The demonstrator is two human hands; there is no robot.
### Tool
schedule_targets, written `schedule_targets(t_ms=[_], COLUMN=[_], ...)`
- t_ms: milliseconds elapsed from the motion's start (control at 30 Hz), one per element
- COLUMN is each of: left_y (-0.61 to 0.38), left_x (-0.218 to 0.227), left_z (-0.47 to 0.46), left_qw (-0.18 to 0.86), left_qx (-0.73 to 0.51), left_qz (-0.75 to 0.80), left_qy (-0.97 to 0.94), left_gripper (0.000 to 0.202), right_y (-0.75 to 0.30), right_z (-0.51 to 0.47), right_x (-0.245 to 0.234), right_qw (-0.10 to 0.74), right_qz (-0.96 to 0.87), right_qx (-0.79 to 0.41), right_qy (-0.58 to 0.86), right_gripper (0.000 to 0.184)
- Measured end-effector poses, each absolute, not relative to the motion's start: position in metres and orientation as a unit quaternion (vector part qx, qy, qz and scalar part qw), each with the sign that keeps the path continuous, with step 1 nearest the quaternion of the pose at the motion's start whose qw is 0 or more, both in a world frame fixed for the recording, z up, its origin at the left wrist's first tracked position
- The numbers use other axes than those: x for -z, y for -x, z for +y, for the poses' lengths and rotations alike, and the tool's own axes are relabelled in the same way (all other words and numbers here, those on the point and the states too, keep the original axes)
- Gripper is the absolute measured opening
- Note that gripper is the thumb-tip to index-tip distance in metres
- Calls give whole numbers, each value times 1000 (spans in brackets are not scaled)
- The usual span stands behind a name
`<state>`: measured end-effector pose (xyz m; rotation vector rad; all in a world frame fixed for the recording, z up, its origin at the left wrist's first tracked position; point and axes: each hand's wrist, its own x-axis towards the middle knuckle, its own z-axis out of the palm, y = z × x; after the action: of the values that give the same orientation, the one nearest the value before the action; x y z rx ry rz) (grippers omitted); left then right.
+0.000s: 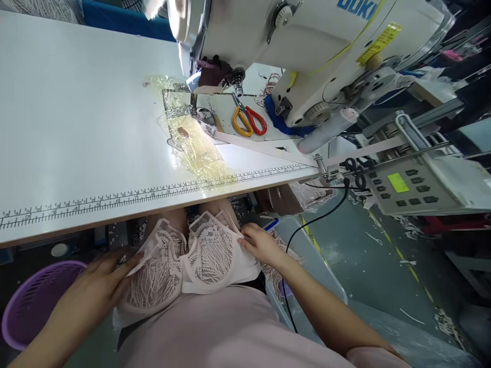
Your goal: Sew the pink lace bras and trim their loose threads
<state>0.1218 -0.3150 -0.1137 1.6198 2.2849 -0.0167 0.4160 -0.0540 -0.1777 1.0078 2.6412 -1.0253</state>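
A pale pink lace bra lies spread over my lap, below the front edge of the sewing table. Its two cups show a wavy lace pattern, with a narrow bridge between them. My left hand grips the outer edge of the left cup, fingers on top and part of the thumb hidden. At the other side, my right hand pinches the outer edge of the right cup between thumb and fingers.
A white sewing machine stands over the table, which has a printed ruler edge. Scissors lie by its needle area. A purple basket is at left, a clear plastic bin at right, and a control box beyond.
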Motion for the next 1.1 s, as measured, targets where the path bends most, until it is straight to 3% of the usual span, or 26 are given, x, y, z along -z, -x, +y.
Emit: schedule_targets(t_ms=[167,267,467,667,767,867,900,1100], left_y=[-130,-137,-153,-178,-189,-193,-194,-195], left_x=[118,114,100,97,94,96,98,111], left_z=[-279,-268,-286,-310,-319,-330,-334,-345], left_qw=[246,263,167,7,-3,-24,-29,18], left_qx=[67,87,106,-42,-83,-68,-62,-65], left_qz=[817,799,763,730,716,719,726,718], left_qy=[-517,-533,-615,-682,-693,-691,-684,-693], left_gripper=[62,58,36,40,43,43,43,36], right_y=[-416,-411,-355,-254,-233,-237,-242,-299], right_z=[-50,-48,-56,-68,-70,-63,-59,-48], right_x=[179,170,147,169,179,180,178,146], right_qw=[85,82,25,99,139,172,175,124], right_qz=[882,889,912,877,859,843,838,795], right_qx=[315,293,335,465,492,509,516,585], right_qy=[-340,-342,-237,-65,-23,-27,-39,-103], right_gripper=[5,16,30,45,40,13,12,40])
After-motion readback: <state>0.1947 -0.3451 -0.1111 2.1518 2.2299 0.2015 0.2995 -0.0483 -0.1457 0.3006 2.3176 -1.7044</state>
